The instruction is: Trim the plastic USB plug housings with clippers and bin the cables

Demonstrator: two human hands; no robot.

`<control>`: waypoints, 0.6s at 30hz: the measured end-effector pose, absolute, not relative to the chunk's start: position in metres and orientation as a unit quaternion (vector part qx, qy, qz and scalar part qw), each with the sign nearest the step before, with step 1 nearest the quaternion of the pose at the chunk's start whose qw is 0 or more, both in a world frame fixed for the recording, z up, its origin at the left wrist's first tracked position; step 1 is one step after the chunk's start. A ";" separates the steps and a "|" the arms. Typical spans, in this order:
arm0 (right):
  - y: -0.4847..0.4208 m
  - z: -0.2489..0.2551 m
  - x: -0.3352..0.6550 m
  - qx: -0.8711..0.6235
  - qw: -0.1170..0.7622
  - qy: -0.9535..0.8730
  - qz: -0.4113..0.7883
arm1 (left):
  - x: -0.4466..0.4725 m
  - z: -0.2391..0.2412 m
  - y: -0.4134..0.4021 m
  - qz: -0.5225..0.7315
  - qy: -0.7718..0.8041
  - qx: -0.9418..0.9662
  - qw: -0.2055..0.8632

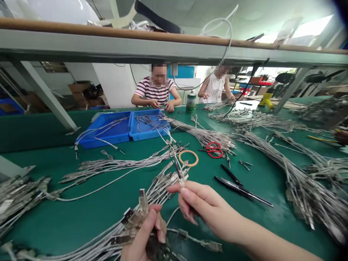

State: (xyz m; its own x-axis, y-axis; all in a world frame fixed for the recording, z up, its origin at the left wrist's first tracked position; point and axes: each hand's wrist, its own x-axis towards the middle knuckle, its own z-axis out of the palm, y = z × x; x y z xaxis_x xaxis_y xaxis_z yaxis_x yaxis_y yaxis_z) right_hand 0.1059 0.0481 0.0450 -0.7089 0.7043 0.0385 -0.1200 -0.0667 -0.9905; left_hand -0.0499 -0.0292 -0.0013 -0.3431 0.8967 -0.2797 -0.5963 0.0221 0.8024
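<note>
At the bottom centre, my left hand point(144, 233) is closed around USB cables, with a clear-moulded USB plug point(143, 199) standing up between thumb and fingers. More plugs of the bundle point(130, 217) crowd beside it, and their grey cables run off to the lower left. My right hand point(202, 199) pinches the end of a cable point(182, 181) between thumb and forefinger. Thin black and red wires point(176, 165) show just above that pinch. Below my right hand, another cable with a clear plug point(212, 245) lies on the green table point(89, 206).
Cable bundles point(282, 163) lie across the table. Beyond my right hand are a tape ring point(188, 158), red-handled scissors point(214, 149) and a black pen point(244, 192). Blue trays point(106, 139) stand farther back. A shelf point(163, 49) crosses overhead. Two people point(154, 90) sit opposite.
</note>
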 end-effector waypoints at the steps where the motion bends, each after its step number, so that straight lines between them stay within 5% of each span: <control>1: 0.045 0.043 0.106 -0.225 0.314 -0.608 0.693 | -0.048 0.001 -0.029 0.678 0.466 0.164 0.545; 11: 0.050 0.050 0.110 -0.213 0.400 -0.658 0.601 | -0.037 0.013 -0.027 0.691 0.480 0.138 0.522; 18: 0.049 0.051 0.113 -0.228 0.391 -0.555 0.699 | -0.034 0.015 -0.027 0.672 0.506 0.154 0.518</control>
State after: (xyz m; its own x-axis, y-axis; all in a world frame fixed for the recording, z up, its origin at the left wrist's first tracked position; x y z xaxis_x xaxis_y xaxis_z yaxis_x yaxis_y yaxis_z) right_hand 0.1132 0.0490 0.0509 -0.5912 0.7982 0.1152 -0.2933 -0.0797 -0.9527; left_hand -0.0344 -0.0268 0.0152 -0.4156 0.8525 -0.3169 -0.5412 0.0483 0.8395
